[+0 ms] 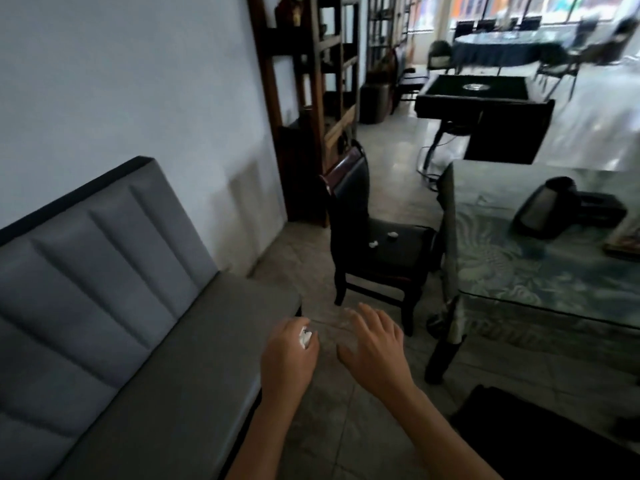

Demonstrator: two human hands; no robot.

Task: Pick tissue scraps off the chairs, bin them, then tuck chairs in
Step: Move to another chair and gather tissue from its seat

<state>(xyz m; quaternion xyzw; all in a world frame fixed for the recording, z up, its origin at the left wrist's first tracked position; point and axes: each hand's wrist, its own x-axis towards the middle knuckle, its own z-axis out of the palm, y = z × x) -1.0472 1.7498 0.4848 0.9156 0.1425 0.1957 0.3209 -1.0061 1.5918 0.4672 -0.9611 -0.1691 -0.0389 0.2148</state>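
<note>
The left hand [289,358] grips a tissue scrap [306,337]; the right hand [375,344] hangs open. At twelve o'clock, two scraps [373,243] lie on the chair [377,247]. A loose grip could drop the held one.

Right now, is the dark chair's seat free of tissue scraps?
No, two white tissue scraps lie on the dark chair seat beside the table.

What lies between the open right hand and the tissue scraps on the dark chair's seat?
In the head view, only bare tiled floor and the chair's front rail and legs separate the right hand from the scraps on the chair.
</note>
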